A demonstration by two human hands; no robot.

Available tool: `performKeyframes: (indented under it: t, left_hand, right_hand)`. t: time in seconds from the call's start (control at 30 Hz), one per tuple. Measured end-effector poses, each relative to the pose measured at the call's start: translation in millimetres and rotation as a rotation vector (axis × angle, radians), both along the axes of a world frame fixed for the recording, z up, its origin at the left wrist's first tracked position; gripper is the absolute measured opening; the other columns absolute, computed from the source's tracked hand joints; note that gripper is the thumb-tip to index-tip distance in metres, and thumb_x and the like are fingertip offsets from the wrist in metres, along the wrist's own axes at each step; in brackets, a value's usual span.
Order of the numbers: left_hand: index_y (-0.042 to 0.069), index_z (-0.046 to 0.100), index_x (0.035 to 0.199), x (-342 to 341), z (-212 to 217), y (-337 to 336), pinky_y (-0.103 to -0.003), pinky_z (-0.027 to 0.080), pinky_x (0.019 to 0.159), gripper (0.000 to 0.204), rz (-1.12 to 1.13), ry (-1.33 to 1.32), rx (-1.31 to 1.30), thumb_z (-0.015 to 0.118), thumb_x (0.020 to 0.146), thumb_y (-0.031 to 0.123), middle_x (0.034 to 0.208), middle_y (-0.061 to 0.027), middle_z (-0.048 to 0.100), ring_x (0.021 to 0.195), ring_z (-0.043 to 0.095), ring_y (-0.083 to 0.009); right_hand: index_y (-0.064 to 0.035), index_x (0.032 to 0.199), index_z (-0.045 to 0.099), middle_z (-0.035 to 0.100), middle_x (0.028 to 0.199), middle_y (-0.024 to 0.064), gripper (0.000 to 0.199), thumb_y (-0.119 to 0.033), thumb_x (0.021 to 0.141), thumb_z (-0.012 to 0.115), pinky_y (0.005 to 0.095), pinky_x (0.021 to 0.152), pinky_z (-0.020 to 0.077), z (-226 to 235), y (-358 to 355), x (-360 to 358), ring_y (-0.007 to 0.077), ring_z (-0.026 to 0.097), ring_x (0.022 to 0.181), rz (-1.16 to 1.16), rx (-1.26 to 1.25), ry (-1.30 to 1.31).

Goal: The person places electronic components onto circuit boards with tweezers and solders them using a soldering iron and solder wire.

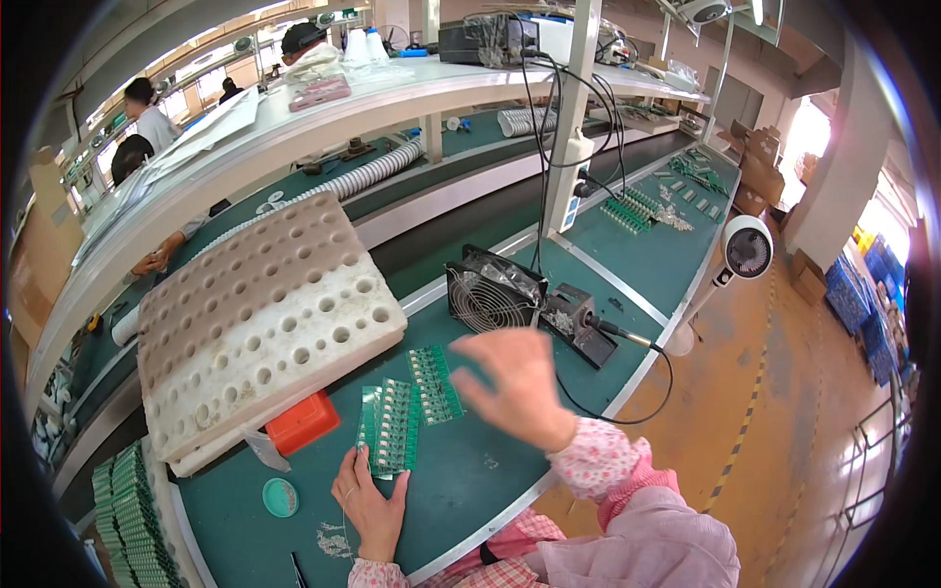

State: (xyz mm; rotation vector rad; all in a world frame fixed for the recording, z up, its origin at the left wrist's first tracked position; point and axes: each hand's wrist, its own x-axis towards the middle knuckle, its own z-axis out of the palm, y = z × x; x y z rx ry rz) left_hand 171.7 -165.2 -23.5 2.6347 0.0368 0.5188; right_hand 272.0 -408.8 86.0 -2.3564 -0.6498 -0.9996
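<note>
Green stacked boards (132, 510): thin, ridged at the edges, piled at far left.
Foam block (294, 328): thick, pale and brownish, pitted with rows of round holes; overhangs a red-orange plastic box (304, 423).
Teal disc (280, 497): small, round, near crumpled pale strands (334, 540).
Left hand (372, 510): fingers spread, touching the lower edge of the circuit boards (395, 426); cannot tell how firmly gripped.
Circuit boards: flat, green, set with rows of pale parts; lying on the smooth green tabletop (456, 500), right of the foam.
Black square fan (490, 299): round wire guard, beyond the boards.
Right hand (515, 382): motion-blurred, raised over the tabletop; fingers loose, parted from the thumb.
Pale post (580, 98): upright, hung with black cables (544, 167), blocking some of the background.
Soldering stand (578, 323): black, boxy, holding a corded iron (610, 328).
White fan (748, 247): round head, beside the tabletop's edge.
</note>
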Motion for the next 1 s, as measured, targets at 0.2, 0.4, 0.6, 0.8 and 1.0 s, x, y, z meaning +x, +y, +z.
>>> performKeyframes:
  t: [0.2,0.4,0.6,0.8,1.0]
  left_hand:
    - [0.003,0.049,0.139,14.0,-3.4,-14.2,-0.046,0.035,0.103,0.074,0.04,-0.027,-0.037,0.083,0.077,0.027,0.136,-0.0169,0.05,0.123,0.049,-0.0359]
    - [0.004,0.049,0.139,10.3,-9.2,-9.0,-0.046,0.034,0.104,0.072,0.018,-0.033,-0.053,0.081,0.078,0.027,0.136,-0.0172,0.049,0.123,0.049,-0.0356]
    - [0.003,0.047,0.14,9.4,-6.6,-7.0,-0.047,0.033,0.105,0.074,-0.013,-0.03,-0.027,0.081,0.079,0.025,0.136,-0.0185,0.049,0.124,0.048,-0.0358]
    - [0.005,0.047,0.14,12.7,-13.9,-8.0,-0.048,0.035,0.102,0.071,-0.025,-0.098,-0.019,0.081,0.079,0.02,0.133,-0.0183,0.051,0.121,0.051,-0.0369]
    - [0.004,0.046,0.141,11.2,-11.9,-7.8,-0.048,0.033,0.104,0.071,-0.041,-0.079,-0.046,0.079,0.081,0.022,0.137,-0.0206,0.048,0.123,0.049,-0.0376]
  right_hand:
    - [-0.0062,0.128,0.058,0.062,0.117,0.0115,0.053,-0.021,0.082,0.078,0.0425,0.099,0.0371,-15.0,-94.0,36.1,0.0295,0.054,0.113,-0.45,0.072,-0.025]
    - [-0.0088,0.106,0.068,0.068,0.098,0.0061,0.025,-0.019,0.085,0.076,0.0386,0.077,0.0479,-20.2,-132.5,10.3,0.0273,0.06,0.097,-0.42,0.171,0.1]
    - [0.0027,0.123,0.06,0.063,0.123,0.0194,0.053,-0.031,0.085,0.077,0.0413,0.089,0.051,-80.3,-163.4,-36.2,0.0354,0.059,0.112,-0.684,-0.088,0.175]
    - [0.0058,0.13,0.054,0.057,0.129,0.0236,0.071,-0.047,0.085,0.072,0.0471,0.103,0.0389,-106.1,-179.9,-19.8,0.0389,0.053,0.121,-0.694,-0.11,0.406]
    - [0.0034,0.133,0.052,0.058,0.128,0.0218,0.074,-0.05,0.085,0.071,0.0502,0.106,0.0336,-107.8,-171.6,-54.1,0.0378,0.052,0.122,-0.944,-0.129,0.383]
